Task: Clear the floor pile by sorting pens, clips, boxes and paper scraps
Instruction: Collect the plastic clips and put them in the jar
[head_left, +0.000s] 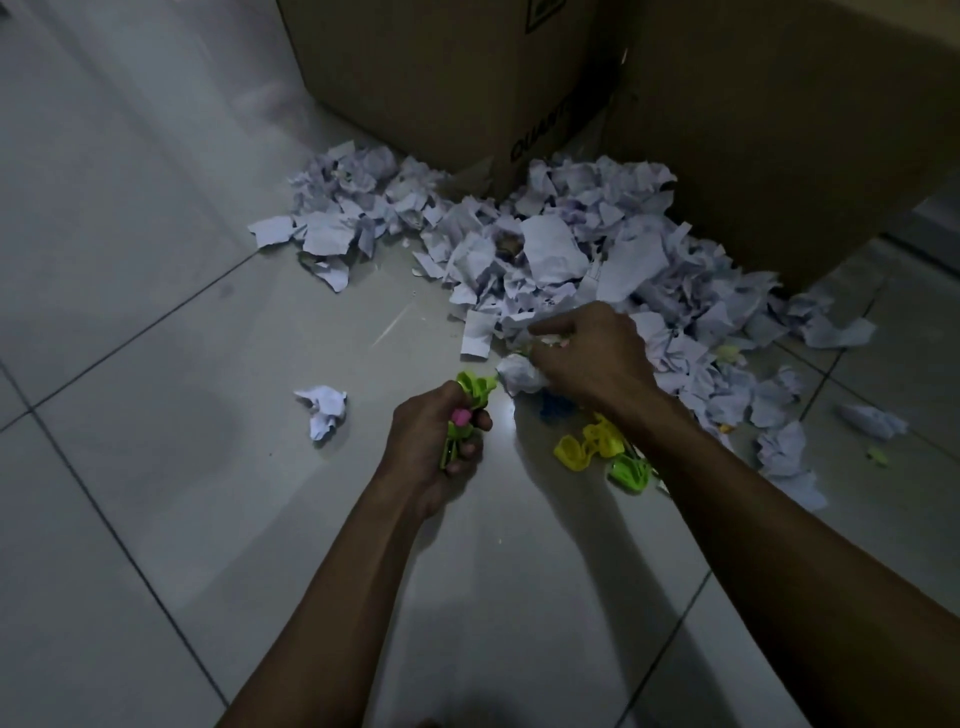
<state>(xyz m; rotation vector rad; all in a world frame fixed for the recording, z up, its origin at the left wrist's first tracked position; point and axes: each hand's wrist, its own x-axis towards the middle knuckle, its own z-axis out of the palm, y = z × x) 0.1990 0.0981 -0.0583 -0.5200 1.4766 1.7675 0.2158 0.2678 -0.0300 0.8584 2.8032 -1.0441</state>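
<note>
A wide pile of torn and crumpled white paper scraps (561, 249) covers the floor in front of two cardboard boxes. My left hand (431, 447) grips a bunch of plastic clips (470, 392), green ones and a pink one. My right hand (587, 353) reaches into the near edge of the pile, fingers curled; what they pinch is blurred. A crumpled paper ball (519, 374) lies just under that hand. Yellow clips (587, 441) and a green clip (631, 470) lie on the tile beside my right forearm. Something blue (556, 408) shows under my wrist.
Two large brown cardboard boxes (467, 78) (789, 130) stand behind the pile. A single crumpled scrap (323, 408) lies apart on the left. More scraps (872, 420) are strewn to the right. The floor is light tile (156, 364) with dark grout lines.
</note>
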